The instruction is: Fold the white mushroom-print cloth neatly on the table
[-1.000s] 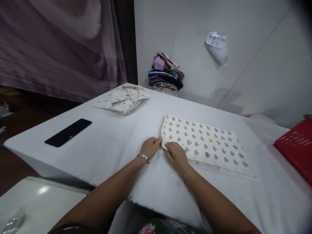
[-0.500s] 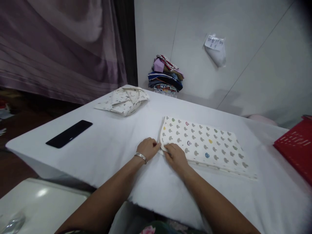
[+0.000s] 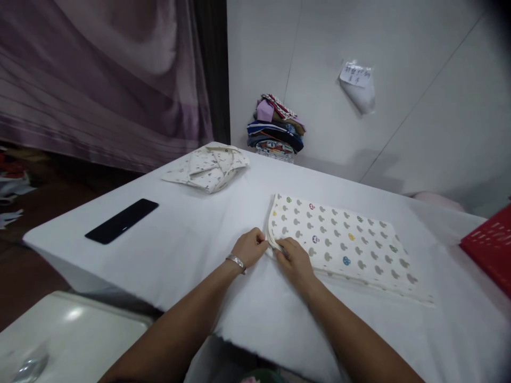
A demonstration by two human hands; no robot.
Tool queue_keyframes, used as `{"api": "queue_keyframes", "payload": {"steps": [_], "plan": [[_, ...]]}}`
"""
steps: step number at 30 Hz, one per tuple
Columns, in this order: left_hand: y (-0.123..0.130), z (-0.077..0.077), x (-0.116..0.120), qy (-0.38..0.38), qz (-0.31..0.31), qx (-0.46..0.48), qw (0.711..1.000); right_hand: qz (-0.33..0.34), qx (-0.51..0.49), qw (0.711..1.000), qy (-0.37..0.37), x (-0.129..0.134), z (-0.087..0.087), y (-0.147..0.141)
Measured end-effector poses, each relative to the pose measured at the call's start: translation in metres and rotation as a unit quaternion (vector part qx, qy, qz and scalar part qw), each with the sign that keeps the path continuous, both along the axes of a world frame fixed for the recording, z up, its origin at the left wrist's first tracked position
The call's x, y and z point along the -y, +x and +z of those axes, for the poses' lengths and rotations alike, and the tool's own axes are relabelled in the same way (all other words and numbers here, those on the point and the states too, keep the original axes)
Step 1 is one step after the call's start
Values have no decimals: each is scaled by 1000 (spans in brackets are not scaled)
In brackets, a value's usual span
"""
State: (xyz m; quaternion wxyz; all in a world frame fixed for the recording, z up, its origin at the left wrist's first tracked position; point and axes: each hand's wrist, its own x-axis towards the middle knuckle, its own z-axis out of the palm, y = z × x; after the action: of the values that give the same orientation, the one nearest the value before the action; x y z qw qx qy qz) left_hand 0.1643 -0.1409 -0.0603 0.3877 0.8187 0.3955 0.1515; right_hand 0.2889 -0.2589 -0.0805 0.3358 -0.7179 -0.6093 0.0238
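Note:
A folded white cloth printed with grey and coloured mushrooms lies flat on the white-covered table. Its near left corner is between my two hands. My left hand, with a silver bracelet on the wrist, pinches the cloth's left edge at that corner. Close beside it, my right hand grips the layered edge, fingers curled over the top. Several layers show at the corner, slightly lifted. The fingertips are partly hidden by the cloth.
A black phone-like slab lies at the table's left. Behind it sits a loosely folded printed garment. A pile of folded clothes stands by the wall. A red basket is at the right, a white stool-like surface at lower left.
The layers at the cloth's near left corner are lifted and show more clearly. Both hands keep their hold there. The whole view has shifted slightly.

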Motion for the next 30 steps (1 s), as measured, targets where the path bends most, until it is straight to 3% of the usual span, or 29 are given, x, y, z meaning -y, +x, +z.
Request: {"api": "queue_keyframes", "payload": {"steps": [7,10,15,21,30], "plan": [[8,-5,2,-192,49,140,970,20,6,1000,21,1,-3,1],[9,-4,5,-223,64,163,959,26,34,999,10,1,-2,-1],[9,-10,5,-193,63,158,966,30,49,998,3,0,2,-3],[12,-21,0,-60,61,105,991,46,99,993,-41,-1,2,-5],[14,-14,-3,62,42,46,996,32,191,978,-81,3,13,-14]]}}
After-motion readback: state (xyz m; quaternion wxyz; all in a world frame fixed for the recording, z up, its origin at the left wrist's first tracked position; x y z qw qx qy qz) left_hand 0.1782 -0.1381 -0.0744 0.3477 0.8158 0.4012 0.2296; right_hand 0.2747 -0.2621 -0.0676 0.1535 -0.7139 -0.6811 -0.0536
